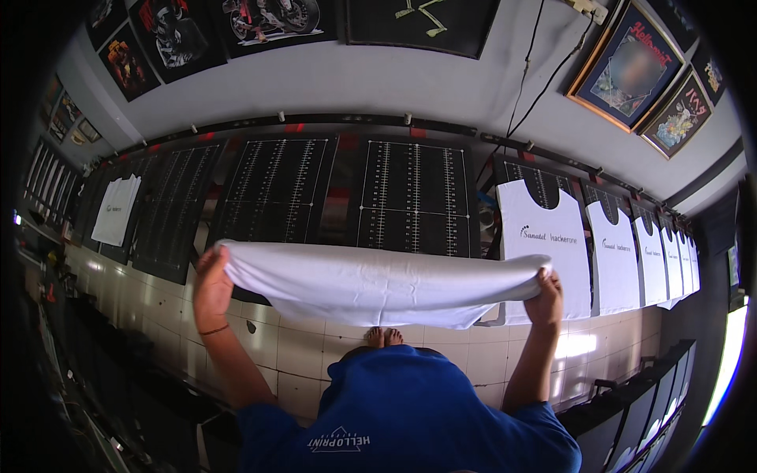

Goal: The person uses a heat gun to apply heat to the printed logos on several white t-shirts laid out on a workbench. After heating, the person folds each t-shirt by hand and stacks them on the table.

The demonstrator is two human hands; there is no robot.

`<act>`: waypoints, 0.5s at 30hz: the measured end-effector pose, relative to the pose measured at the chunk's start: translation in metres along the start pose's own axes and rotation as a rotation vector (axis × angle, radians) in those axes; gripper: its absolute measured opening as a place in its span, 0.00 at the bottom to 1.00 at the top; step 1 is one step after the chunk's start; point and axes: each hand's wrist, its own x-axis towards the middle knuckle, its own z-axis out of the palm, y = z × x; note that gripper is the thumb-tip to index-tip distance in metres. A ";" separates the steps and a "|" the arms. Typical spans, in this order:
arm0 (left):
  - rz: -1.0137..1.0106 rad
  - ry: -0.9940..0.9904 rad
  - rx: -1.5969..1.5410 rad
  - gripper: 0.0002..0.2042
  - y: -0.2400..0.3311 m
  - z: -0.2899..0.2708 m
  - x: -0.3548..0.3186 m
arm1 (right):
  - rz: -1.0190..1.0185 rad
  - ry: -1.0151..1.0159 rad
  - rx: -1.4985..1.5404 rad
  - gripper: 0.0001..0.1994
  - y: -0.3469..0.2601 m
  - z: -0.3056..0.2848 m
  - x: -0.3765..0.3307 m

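A white T-shirt (378, 284) is stretched out sideways in front of me, with its upper edge folded over and its lower part hanging down. My left hand (213, 285) grips its left end, fingers closed round the cloth. At the opposite end, my right hand (546, 296) is closed on the fabric, the thumb near the edge. The cloth is held in the air over the near edges of two black printing boards, the left-centre board (272, 189) and the centre board (414, 197), both marked with white ruler lines.
To the right, several boards carry white printed T-shirts, the nearest one (544, 260) close beside my right hand. A folded white shirt (117, 209) lies on a board at far left. Framed pictures (627, 67) hang on the wall. Black boards (631, 418) stand behind me at right.
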 end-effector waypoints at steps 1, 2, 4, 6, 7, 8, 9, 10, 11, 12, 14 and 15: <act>0.006 -0.013 0.051 0.10 0.019 0.007 -0.001 | -0.042 -0.057 -0.069 0.13 -0.012 0.005 -0.001; 0.017 -0.022 0.104 0.10 0.030 0.013 0.003 | -0.020 -0.072 -0.164 0.12 -0.022 0.017 0.002; 0.026 0.027 0.188 0.11 0.027 0.014 0.028 | 0.037 -0.041 -0.339 0.14 -0.028 0.035 0.017; 0.029 0.073 0.227 0.11 0.011 0.006 0.063 | 0.042 -0.030 -0.367 0.15 -0.005 0.035 0.049; 0.026 0.092 0.222 0.11 -0.001 -0.003 0.086 | 0.044 -0.068 -0.376 0.15 0.002 0.039 0.067; 0.026 0.108 0.223 0.11 -0.002 -0.003 0.102 | 0.044 -0.102 -0.378 0.15 0.005 0.047 0.083; 0.042 0.046 0.226 0.12 0.008 0.008 0.108 | 0.003 -0.107 -0.385 0.15 -0.001 0.057 0.093; 0.076 -0.003 0.188 0.12 0.020 0.002 0.121 | -0.036 -0.123 -0.390 0.15 -0.011 0.071 0.101; 0.126 -0.027 0.189 0.13 0.037 0.009 0.121 | -0.115 -0.129 -0.437 0.15 -0.025 0.085 0.104; 0.170 -0.048 0.186 0.14 0.059 0.017 0.116 | -0.191 -0.135 -0.488 0.16 -0.040 0.099 0.104; 0.277 -0.066 0.235 0.15 0.089 0.025 0.100 | -0.343 -0.140 -0.527 0.19 -0.066 0.125 0.096; 0.294 -0.016 0.278 0.17 0.091 0.018 0.097 | -0.384 -0.096 -0.516 0.20 -0.065 0.126 0.094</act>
